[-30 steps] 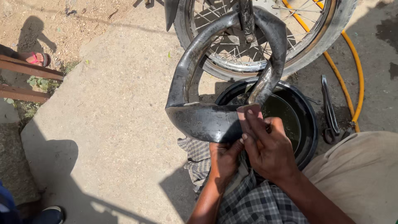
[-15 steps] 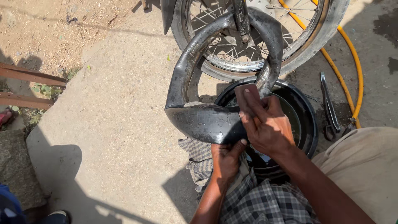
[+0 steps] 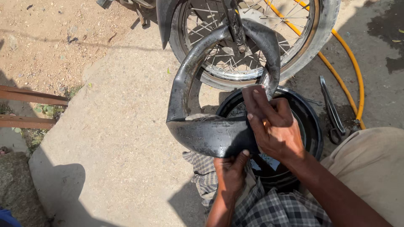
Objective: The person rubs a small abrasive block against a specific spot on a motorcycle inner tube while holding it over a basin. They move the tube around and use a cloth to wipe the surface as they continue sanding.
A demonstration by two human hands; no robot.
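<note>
The person held a black rubber inner tube (image 3: 198, 84) looped upright over a round black basin (image 3: 311, 122) that sat on the concrete ground (image 3: 118, 138). The left hand (image 3: 230, 171) gripped the lower, folded part of the tube from beneath, fingers curled and thumb pressed against the rubber. The right hand (image 3: 271, 126) lay over the same section from above, fingers extended flat along the tube's surface, pressing rather than clenched. The tube's upper arc rose in front of a spoked motorcycle wheel (image 3: 252, 42) that stood just behind the basin. The basin's contents were mostly hidden by the hands and could not be told. A yellow hose (image 3: 349, 71) curved along the ground to the right of the wheel, and a pair of dark metal pliers (image 3: 330, 107) lay beside it, near the basin. A checked cloth (image 3: 269, 210) covered the person's lap below the hands. Rusty metal bars (image 3: 29, 107) crossed the sandy ground at far left.
</note>
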